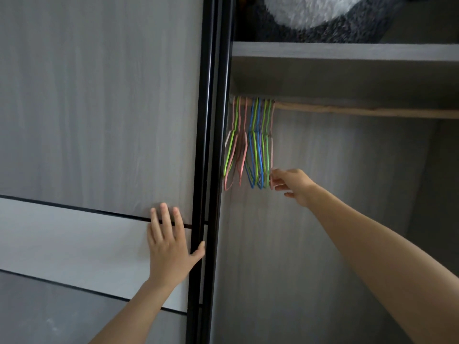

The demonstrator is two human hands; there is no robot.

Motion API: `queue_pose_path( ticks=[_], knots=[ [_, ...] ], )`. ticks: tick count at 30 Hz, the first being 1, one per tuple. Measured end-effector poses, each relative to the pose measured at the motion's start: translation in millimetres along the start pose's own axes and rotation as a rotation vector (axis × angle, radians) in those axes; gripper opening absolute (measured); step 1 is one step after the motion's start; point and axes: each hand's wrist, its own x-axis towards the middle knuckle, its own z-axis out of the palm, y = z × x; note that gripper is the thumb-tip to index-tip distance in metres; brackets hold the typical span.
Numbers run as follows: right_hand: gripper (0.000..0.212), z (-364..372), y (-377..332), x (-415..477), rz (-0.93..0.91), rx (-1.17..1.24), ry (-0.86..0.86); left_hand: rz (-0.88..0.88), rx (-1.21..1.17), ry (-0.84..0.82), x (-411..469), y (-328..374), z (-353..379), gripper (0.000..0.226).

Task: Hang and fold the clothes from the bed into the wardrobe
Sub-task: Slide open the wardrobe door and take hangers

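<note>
The wardrobe stands open on its right half, with a wooden rail (360, 111) running under a grey shelf (347, 52). Several thin wire hangers (250, 145) in pink, green and blue hang bunched at the rail's left end. My right hand (293, 184) reaches into the wardrobe and pinches the lower corner of the rightmost pink hanger (271, 155). My left hand (169, 244) lies flat, fingers spread, on the grey sliding door (99, 120), its thumb against the black door frame (206, 170). No clothes and no bed are in view.
A fluffy grey and white item (323, 18) lies on top of the shelf. The rest of the rail to the right carries nothing. The wardrobe's grey back wall (335, 194) shows behind the hangers.
</note>
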Motion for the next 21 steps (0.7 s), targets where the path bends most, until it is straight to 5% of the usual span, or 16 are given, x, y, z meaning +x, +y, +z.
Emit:
queue_pose_path(
  ticks=[18, 21],
  knots=[
    [0.019, -32, -25, -16, -0.226, 0.082, 0.316, -0.004, -0.045, -0.077, 0, 6, -12, 0.085],
    [0.031, -54, -15, -27, -0.239, 0.008, 0.369, 0.099, -0.052, 0.059, -6, 10, -10, 0.069]
  ],
)
